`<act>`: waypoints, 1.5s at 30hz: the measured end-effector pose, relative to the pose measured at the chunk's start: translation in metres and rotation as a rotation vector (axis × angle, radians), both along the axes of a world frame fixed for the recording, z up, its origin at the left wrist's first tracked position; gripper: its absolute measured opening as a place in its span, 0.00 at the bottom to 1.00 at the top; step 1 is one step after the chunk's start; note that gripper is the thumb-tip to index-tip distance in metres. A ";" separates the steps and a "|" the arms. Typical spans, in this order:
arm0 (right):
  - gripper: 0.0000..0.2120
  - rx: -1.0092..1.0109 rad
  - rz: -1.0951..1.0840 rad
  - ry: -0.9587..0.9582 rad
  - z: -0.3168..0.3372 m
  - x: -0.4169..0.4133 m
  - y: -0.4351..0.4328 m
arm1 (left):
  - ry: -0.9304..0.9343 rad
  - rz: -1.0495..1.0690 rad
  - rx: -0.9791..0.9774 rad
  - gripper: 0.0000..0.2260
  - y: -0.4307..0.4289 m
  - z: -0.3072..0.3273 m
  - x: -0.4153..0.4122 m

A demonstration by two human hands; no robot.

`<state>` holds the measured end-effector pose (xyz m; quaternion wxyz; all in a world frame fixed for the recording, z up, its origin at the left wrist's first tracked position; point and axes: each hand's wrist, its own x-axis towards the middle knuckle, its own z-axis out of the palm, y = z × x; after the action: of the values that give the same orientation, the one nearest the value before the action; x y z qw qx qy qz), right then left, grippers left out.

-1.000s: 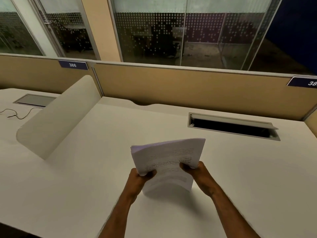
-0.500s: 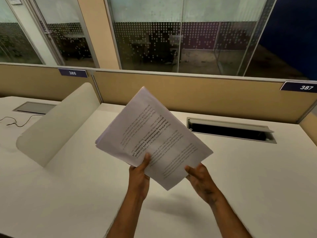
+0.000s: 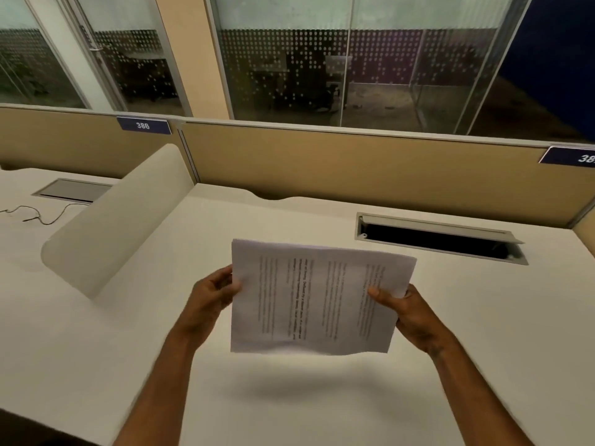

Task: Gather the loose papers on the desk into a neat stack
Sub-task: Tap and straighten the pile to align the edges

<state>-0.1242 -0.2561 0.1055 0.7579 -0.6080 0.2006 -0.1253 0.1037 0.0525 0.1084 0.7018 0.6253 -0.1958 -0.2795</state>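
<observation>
A stack of white printed papers (image 3: pixel 317 299) is held in the air above the white desk (image 3: pixel 96 342), turned sideways so the text lines run vertically. My left hand (image 3: pixel 212 291) grips its left edge, fingers behind the sheets. My right hand (image 3: pixel 402 309) grips the right edge, thumb on top of the page. The stack's lower edge sags slightly and casts a shadow on the desk below. No other loose sheets show on the desk.
A curved white divider (image 3: pixel 112 220) stands at the left. An open cable tray slot (image 3: pixel 438 238) lies at the back right. A tan partition (image 3: pixel 338 162) with numbered tags runs behind. A thin cable (image 3: pixel 35 215) lies on the neighbouring desk.
The stack was upright on the desk, then lifted and tilted diagonally; now it is turned sideways and held lower, with my hands moved to its left and right edges.
</observation>
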 end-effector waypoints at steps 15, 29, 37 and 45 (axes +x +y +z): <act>0.14 -0.084 -0.037 0.165 -0.046 0.000 0.006 | 0.030 0.001 0.144 0.23 -0.016 -0.062 -0.044; 0.14 -0.065 -0.013 0.212 -0.060 -0.003 0.005 | 0.088 0.063 0.141 0.14 -0.019 -0.077 -0.064; 0.56 0.037 -0.160 0.014 -0.036 -0.003 -0.010 | 0.072 0.183 -0.206 0.15 -0.042 -0.024 -0.052; 0.21 0.345 -0.090 -0.313 0.010 0.050 0.051 | 0.339 0.223 -0.457 0.24 -0.094 -0.014 -0.096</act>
<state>-0.0747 -0.2050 0.1154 0.8661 -0.4330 0.1259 -0.2156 0.0074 -0.0417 0.0948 0.8732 0.4135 -0.0640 -0.2500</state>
